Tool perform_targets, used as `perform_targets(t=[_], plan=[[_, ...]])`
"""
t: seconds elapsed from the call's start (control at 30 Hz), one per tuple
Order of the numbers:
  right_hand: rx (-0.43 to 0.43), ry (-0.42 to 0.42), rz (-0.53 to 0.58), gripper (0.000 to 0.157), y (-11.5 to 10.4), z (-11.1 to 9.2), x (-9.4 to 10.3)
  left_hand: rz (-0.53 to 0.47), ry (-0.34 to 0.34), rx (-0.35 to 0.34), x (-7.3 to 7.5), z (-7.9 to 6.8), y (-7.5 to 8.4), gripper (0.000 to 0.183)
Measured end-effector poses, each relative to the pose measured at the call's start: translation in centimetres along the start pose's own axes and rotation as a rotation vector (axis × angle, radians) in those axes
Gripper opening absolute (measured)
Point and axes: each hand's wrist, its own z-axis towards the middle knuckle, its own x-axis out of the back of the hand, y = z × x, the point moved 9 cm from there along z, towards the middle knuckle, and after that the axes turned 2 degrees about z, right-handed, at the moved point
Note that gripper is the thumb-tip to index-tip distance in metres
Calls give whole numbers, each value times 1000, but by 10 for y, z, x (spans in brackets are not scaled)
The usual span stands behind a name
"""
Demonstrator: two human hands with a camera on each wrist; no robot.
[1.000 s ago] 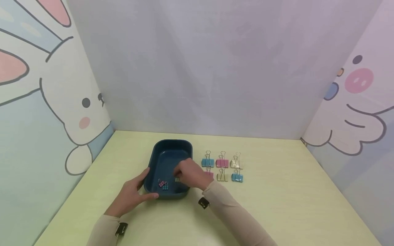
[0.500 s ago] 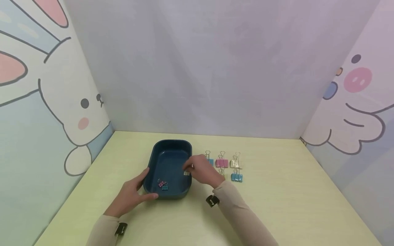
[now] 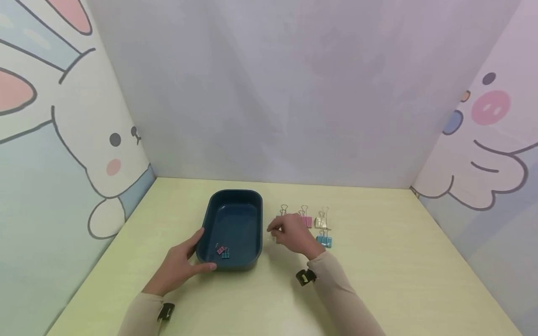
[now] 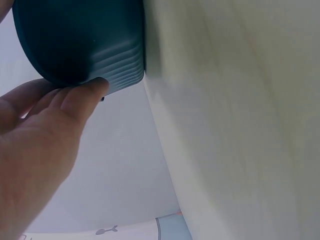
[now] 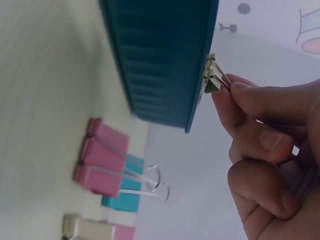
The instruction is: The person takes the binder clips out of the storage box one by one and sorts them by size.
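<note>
My left hand (image 3: 178, 266) holds the dark blue tray (image 3: 258, 233) at its near left corner, thumb along the front and fingers at the left side. In the left wrist view, fingertips (image 4: 95, 87) lie against the tray's rim. Just right of the tray, my right hand (image 3: 294, 233) pinches a small cream binder clip (image 5: 212, 80) by its wire handles between thumb and forefinger. The other fingers of that hand are curled. Inside the tray lie a small pink binder clip (image 3: 220, 250) and a small teal binder clip (image 3: 225, 254), close together near the front.
Larger binder clips stand in two rows right of the tray, among them a pink one (image 3: 308, 222), a cream one (image 3: 322, 223) and a blue one (image 3: 324, 241). My right hand hides some of them. Printed walls surround the pale table (image 3: 399, 261).
The right hand has lifted out of the tray and moved right past its rim, carrying the small cream binder clip. The left hand and tray stay in place.
</note>
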Motion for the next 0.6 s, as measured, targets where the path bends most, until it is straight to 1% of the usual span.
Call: perform_targets(t=[0.13, 0.2, 0.47, 0.6], plan=[[-51, -19, -14, 8, 14, -7, -2, -3, 4, -1, -2, 0, -1, 108], [-67, -35, -20, 7, 20, -11, -4, 1, 5, 0, -2, 0, -2, 108], [-42, -59, -63, 13, 34, -18, -14, 5, -2, 10, -2, 1, -2, 108], [-71, -68, -85, 12, 43, -20, -17, 6, -7, 12, -1, 1, 0, 109]])
